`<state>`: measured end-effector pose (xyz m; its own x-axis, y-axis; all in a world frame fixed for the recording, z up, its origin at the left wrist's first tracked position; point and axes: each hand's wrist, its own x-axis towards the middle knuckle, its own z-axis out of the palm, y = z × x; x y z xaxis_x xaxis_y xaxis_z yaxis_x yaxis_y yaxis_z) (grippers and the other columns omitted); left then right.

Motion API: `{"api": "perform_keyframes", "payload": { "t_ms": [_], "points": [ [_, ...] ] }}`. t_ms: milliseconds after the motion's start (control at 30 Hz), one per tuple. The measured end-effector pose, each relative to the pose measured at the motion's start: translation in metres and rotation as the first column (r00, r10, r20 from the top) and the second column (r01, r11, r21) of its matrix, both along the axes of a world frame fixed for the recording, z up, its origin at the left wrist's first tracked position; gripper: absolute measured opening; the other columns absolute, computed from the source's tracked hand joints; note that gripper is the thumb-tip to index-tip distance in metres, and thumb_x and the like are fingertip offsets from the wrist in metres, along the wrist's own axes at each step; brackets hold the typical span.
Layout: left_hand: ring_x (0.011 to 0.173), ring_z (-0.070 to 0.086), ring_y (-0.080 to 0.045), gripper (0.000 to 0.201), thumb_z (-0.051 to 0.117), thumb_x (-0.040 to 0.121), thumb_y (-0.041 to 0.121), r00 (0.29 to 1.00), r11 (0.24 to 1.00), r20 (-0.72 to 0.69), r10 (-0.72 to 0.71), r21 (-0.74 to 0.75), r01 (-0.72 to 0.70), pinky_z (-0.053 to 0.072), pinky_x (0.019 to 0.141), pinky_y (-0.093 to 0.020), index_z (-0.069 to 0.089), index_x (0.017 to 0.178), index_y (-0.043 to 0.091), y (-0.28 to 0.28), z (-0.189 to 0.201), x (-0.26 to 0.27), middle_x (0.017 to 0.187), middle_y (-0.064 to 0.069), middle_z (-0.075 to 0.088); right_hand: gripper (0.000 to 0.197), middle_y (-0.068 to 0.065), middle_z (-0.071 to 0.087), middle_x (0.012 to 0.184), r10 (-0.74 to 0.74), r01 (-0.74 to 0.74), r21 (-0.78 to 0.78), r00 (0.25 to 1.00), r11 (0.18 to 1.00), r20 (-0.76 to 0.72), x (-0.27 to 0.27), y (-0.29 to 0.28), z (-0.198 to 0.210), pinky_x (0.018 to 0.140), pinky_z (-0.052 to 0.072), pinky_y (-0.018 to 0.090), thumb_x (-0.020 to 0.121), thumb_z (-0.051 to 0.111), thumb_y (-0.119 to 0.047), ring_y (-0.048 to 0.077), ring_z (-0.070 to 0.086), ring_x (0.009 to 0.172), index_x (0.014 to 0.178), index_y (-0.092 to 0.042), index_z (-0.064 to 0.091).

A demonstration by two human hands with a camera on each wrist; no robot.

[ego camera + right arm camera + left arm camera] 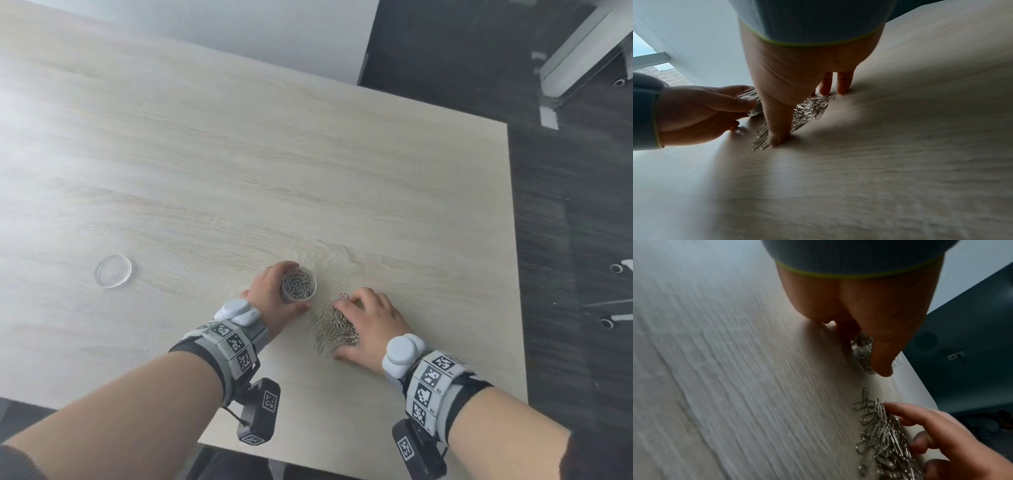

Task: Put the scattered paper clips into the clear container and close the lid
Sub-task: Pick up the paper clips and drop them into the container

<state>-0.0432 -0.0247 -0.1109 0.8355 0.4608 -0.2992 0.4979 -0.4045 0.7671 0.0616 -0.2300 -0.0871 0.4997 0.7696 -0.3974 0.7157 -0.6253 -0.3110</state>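
My left hand grips the small clear round container, which stands upright on the table and holds many silver paper clips. In the left wrist view the thumb covers most of the container. Just right of it a loose pile of paper clips lies on the table. My right hand rests on the pile's right side, fingers spread, fingertips and thumb touching the table around the clips. The clear round lid lies flat, far to the left.
The pale wood table ends just right of my right hand and near my forearms. Dark floor with furniture legs and casters lies beyond the right edge.
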Motion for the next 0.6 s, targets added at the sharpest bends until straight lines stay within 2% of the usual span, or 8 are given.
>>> {"api": "perform_keyframes", "payload": {
  "t_ms": [67, 133, 200, 367, 500, 533, 600],
  "points": [
    [0.114, 0.056, -0.014, 0.075, 0.071, 0.059, 0.06, 1.0, 1.0, 0.001, -0.011, -0.029, 0.011, 0.046, 0.1, -0.048, 0.045, 0.127, 0.041, 0.003, 0.002, -0.002, 0.118, 0.015, 0.057, 0.07, -0.004, 0.038, 0.123, -0.015, 0.015, 0.017, 1.0, 1.0, 0.0, -0.001, 0.004, -0.004, 0.093, 0.045, 0.04, 0.067, 0.064, -0.067, 0.022, 0.039, 0.111, 0.129, -0.042, 0.042],
    [0.113, 0.056, -0.015, 0.072, 0.082, 0.067, 0.042, 1.0, 0.998, 0.016, -0.026, -0.06, 0.027, 0.046, 0.101, -0.046, 0.048, 0.129, 0.032, 0.006, 0.004, -0.001, 0.118, 0.01, 0.058, 0.059, -0.002, 0.041, 0.12, -0.041, 0.042, 0.043, 0.999, 0.998, -0.011, -0.001, 0.008, -0.005, 0.09, 0.047, 0.039, 0.075, 0.065, -0.058, 0.023, 0.042, 0.11, 0.127, -0.037, 0.048],
    [0.112, 0.056, -0.015, 0.068, 0.085, 0.071, 0.029, 0.999, 0.996, 0.029, -0.029, -0.079, 0.031, 0.046, 0.101, -0.042, 0.05, 0.13, 0.025, 0.008, 0.005, -0.001, 0.118, 0.006, 0.061, 0.048, 0.0, 0.043, 0.117, -0.055, 0.057, 0.06, 0.998, 0.997, -0.022, -0.001, 0.012, -0.006, 0.085, 0.048, 0.037, 0.081, 0.064, -0.049, 0.023, 0.044, 0.109, 0.124, -0.031, 0.053],
    [0.109, 0.058, -0.012, 0.069, 0.085, 0.073, 0.027, 0.999, 0.991, 0.016, -0.046, -0.122, 0.048, 0.045, 0.096, -0.029, 0.05, 0.131, 0.025, 0.015, 0.007, -0.001, 0.117, 0.008, 0.062, 0.024, 0.0, 0.049, 0.108, -0.093, 0.096, 0.109, 0.995, 0.989, -0.031, 0.005, 0.019, -0.01, 0.075, 0.049, 0.037, 0.086, 0.062, -0.033, 0.025, 0.051, 0.099, 0.108, -0.024, 0.061],
    [0.107, 0.058, -0.007, 0.07, 0.085, 0.073, 0.027, 0.998, 0.987, 0.005, -0.066, -0.148, 0.066, 0.038, 0.086, -0.009, 0.049, 0.133, 0.024, 0.018, 0.007, 0.0, 0.116, 0.01, 0.063, 0.014, -0.003, 0.052, 0.103, -0.156, 0.166, 0.116, 0.984, 0.979, -0.086, 0.012, 0.021, -0.006, 0.072, 0.046, 0.032, 0.087, 0.059, -0.026, 0.02, 0.053, 0.092, 0.1, -0.024, 0.063],
    [0.107, 0.058, -0.006, 0.071, 0.086, 0.073, 0.027, 0.998, 0.986, 0.003, -0.068, -0.152, 0.068, 0.038, 0.085, -0.008, 0.049, 0.133, 0.024, 0.019, 0.007, 0.0, 0.116, 0.011, 0.063, 0.013, -0.004, 0.053, 0.102, -0.174, 0.185, 0.112, 0.98, 0.976, -0.099, 0.013, 0.021, -0.005, 0.071, 0.047, 0.032, 0.087, 0.058, -0.023, 0.02, 0.054, 0.089, 0.098, -0.025, 0.064],
    [0.107, 0.059, -0.005, 0.071, 0.086, 0.072, 0.03, 0.997, 0.984, 0.002, -0.071, -0.161, 0.07, 0.041, 0.088, -0.014, 0.049, 0.133, 0.026, 0.021, 0.006, 0.0, 0.116, 0.011, 0.063, 0.014, -0.003, 0.056, 0.1, -0.21, 0.221, 0.09, 0.97, 0.971, -0.122, 0.016, 0.021, -0.004, 0.071, 0.049, 0.033, 0.085, 0.057, -0.02, 0.02, 0.056, 0.086, 0.095, -0.026, 0.065]
  ]
}}
